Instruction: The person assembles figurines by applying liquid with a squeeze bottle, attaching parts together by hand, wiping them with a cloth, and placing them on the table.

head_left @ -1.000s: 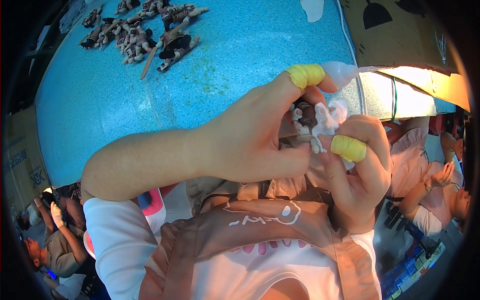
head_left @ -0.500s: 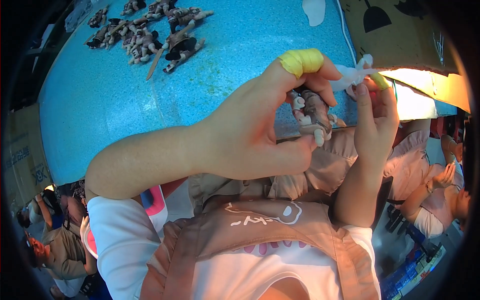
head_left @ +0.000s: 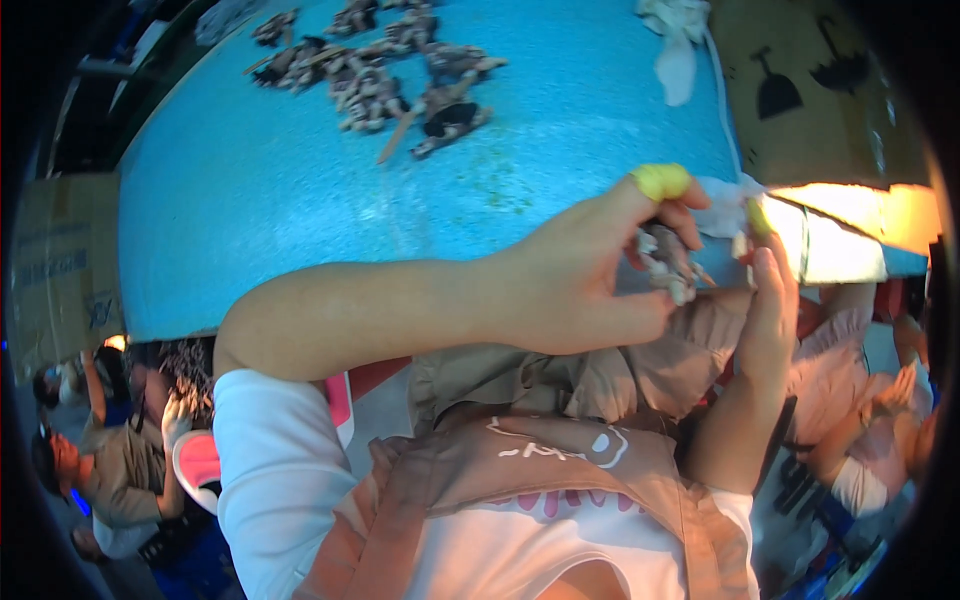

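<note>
My left hand (head_left: 610,270), with yellow tape round a finger, grips a small painted figurine (head_left: 665,260) in grey-brown and pale tones. Its fingers curl over the far side while the thumb presses from the near side. Close by on the right, my right hand (head_left: 772,285) is raised with a yellow-taped fingertip. It pinches a crumpled white tissue (head_left: 722,205), which spans the gap to my left fingers. Motion blur softens the fingertips and the figurine's details.
A pile of similar figurines (head_left: 365,90) lies far left on the blue table (head_left: 300,210), a flat wooden stick (head_left: 397,137) beside it. Another white tissue (head_left: 675,65) and a cable lie near a cardboard box (head_left: 820,120). Bright light glows below the box. People sit on both sides.
Both hands stay close together with the figurine and tissue. The whole view has shifted, so the table and pile appear farther right, and more white tissue shows at the far edge.
</note>
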`<state>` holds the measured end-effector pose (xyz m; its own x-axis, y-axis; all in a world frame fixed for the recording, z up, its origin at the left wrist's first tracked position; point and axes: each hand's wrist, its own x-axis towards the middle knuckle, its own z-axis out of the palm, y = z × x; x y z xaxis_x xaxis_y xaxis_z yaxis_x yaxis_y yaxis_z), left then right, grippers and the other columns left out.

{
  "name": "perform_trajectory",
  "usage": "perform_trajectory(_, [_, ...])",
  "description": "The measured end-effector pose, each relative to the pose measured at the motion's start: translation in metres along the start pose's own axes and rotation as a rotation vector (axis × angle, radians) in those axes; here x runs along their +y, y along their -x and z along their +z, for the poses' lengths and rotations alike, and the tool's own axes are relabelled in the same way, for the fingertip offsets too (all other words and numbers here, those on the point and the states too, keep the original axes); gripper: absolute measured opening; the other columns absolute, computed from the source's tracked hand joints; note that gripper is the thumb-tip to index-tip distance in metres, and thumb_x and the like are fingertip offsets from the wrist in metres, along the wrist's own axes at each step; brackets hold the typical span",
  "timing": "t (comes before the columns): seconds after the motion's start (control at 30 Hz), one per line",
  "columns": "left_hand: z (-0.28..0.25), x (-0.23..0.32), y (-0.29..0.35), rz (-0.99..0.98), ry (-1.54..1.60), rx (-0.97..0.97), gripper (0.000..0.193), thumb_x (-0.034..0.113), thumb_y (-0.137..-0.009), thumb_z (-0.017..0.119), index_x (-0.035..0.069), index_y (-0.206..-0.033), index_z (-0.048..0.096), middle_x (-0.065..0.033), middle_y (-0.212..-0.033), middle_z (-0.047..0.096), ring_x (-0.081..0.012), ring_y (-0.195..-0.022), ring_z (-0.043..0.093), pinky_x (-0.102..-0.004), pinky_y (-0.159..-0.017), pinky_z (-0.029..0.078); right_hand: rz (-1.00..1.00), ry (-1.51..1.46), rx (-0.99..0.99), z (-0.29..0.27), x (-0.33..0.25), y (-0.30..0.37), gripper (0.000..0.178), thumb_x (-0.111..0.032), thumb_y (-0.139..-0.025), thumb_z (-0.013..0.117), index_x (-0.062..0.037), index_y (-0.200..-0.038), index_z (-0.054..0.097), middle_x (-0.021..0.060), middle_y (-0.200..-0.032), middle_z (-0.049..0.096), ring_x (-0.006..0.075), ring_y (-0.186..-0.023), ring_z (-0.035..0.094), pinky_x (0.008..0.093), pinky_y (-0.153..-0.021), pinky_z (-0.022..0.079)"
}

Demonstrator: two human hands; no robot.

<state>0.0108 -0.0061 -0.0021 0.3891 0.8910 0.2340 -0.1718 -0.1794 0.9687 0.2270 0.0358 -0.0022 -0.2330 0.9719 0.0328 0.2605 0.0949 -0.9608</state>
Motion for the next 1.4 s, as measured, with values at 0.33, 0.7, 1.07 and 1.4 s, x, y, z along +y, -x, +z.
perform_trajectory(0.33, [0.0, 0.001, 0.003, -0.058, -0.059, -0.02, 0.064, -0.009, -0.074, 0.054, 0.005, -0.131, 0.026, -0.0124, -0.113, 0.047, -0.0147, -0.095, 0.051, -0.029, -0.085, 0.041, -0.231, 0.398, 0.204, -0.007, 0.004, -0.007, 0.024, -0.004, -0.083, 0.058, -0.0039, -0.106, 0.061, 0.0048, -0.081, 0.058, 0.0089, -0.062, 0.047, 0.0222, -0.055, 0.038])
perform_trajectory(0.7, [0.007, 0.004, 0.006, -0.124, -0.029, -0.044, 0.065, -0.008, -0.076, 0.055, 0.006, -0.132, 0.025, -0.0138, -0.117, 0.045, -0.0157, -0.099, 0.051, -0.0298, -0.088, 0.041, -0.473, 0.316, 0.35, -0.009, -0.011, 0.023, 0.027, 0.002, -0.079, 0.055, -0.0007, -0.105, 0.058, 0.0101, -0.091, 0.057, 0.0136, -0.074, 0.055, 0.0252, -0.058, 0.045])
perform_trajectory(1.07, [-0.025, 0.024, -0.001, 0.07, -0.525, -0.016, 0.049, 0.015, -0.084, 0.059, 0.007, -0.129, 0.041, -0.0145, -0.12, 0.051, -0.0222, -0.103, 0.052, -0.0296, -0.076, 0.045, -0.18, 0.408, -0.12, -0.068, -0.018, 0.067, 0.014, 0.0, -0.076, 0.062, 0.0019, -0.091, 0.063, 0.0081, -0.074, 0.059, 0.0134, -0.065, 0.055, 0.025, -0.056, 0.042])
perform_trajectory(1.4, [-0.155, 0.039, -0.002, -0.349, -1.825, 0.263, 0.045, 0.032, -0.088, 0.053, 0.005, -0.125, 0.047, -0.018, -0.12, 0.051, -0.0326, -0.112, 0.05, -0.0385, -0.091, 0.041, 0.593, 1.194, -0.171, -0.17, -0.003, 0.134, 0.023, -0.011, -0.074, 0.067, -0.0001, -0.093, 0.062, 0.0107, -0.076, 0.059, 0.0223, -0.068, 0.058, 0.0304, -0.063, 0.046])
